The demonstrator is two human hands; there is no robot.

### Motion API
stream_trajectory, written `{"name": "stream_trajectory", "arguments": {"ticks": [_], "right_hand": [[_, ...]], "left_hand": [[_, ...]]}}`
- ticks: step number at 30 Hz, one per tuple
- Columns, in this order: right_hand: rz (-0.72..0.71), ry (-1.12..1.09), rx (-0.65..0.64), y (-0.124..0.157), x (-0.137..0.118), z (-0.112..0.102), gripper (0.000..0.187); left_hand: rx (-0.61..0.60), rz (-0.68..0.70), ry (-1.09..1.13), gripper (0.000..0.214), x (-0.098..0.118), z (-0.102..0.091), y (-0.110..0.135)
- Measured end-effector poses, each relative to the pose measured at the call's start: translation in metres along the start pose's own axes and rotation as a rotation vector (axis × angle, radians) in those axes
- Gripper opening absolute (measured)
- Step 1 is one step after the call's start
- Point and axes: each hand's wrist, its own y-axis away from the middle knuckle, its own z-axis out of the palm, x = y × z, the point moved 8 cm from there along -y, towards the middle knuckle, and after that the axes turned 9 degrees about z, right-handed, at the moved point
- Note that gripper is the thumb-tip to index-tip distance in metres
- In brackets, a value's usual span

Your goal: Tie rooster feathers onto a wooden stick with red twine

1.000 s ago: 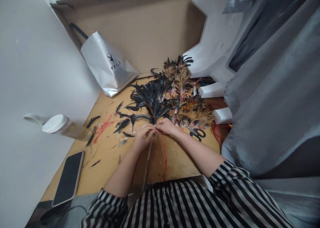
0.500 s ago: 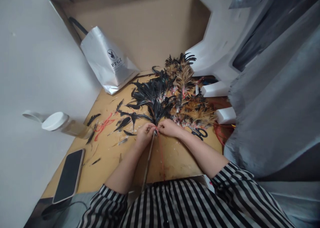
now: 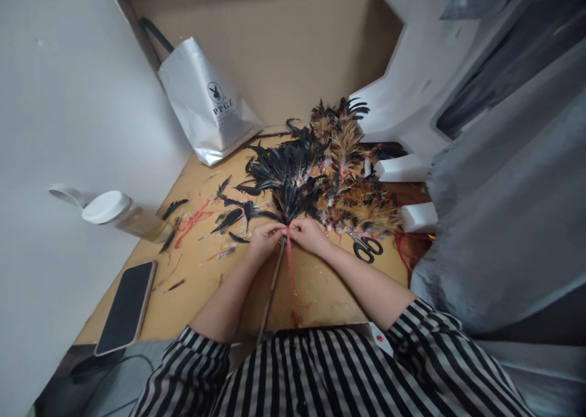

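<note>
My left hand (image 3: 263,241) and my right hand (image 3: 309,234) meet at the base of a bunch of black feathers (image 3: 286,179), both closed in a pinch. A thin stick (image 3: 271,292) runs from that point back toward my body. A red string (image 3: 290,276) hangs down from between my fingers along the stick. The bunch fans out away from me over the wooden table (image 3: 320,289).
A pile of brown and black feather bundles (image 3: 352,191) lies right of the bunch. Black scissors (image 3: 366,248) sit by my right wrist. Loose feathers (image 3: 233,217) and red string scraps (image 3: 192,220) lie left, with a white-lidded jar (image 3: 123,214), a phone (image 3: 124,307) and a silver bag (image 3: 206,102).
My hands have stayed pinched at the feather base, shifting only slightly. The red string now hangs straighter beside the stick. The camera view drifted a little.
</note>
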Motion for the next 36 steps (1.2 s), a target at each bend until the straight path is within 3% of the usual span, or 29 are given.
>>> {"name": "stream_trajectory", "arguments": {"ticks": [7,10,14,17,19,22,25,27,33,36], "right_hand": [[0.145,-0.149,-0.028,-0.004,0.012,0.001,0.038],[0.208,-0.239,-0.026,-0.004,0.017,0.001,0.038],[0.273,-0.287,-0.043,-0.004,0.026,0.004,0.037],[0.230,-0.252,-0.023,-0.006,0.024,0.002,0.042],[0.162,-0.250,0.058,-0.006,0.019,-0.005,0.042],[0.125,-0.473,0.145,-0.007,0.017,-0.014,0.030],[0.157,-0.823,-0.038,-0.011,0.017,-0.004,0.032],[0.154,-0.905,-0.206,-0.012,0.013,0.000,0.029],[0.044,-0.473,-0.641,0.009,0.000,-0.018,0.027],[-0.032,-0.479,-0.637,0.016,-0.010,-0.039,0.030]], "left_hand": [[-0.064,0.209,-0.195,0.011,0.026,0.003,0.001],[-0.107,0.243,-0.201,0.011,0.030,0.009,0.002],[-0.066,0.274,-0.275,0.005,0.032,0.012,0.003],[-0.033,0.312,-0.333,0.009,0.035,0.012,0.005],[-0.031,0.331,-0.346,0.011,0.037,0.012,0.006],[-0.021,0.313,-0.339,0.011,0.034,0.010,0.007],[-0.004,0.236,-0.286,0.012,0.024,0.003,0.005],[0.007,0.171,-0.235,0.014,0.016,-0.002,0.003],[0.013,0.002,-0.135,0.019,0.005,-0.010,0.000],[-0.001,-0.013,-0.104,0.018,0.008,-0.008,0.001]]}}
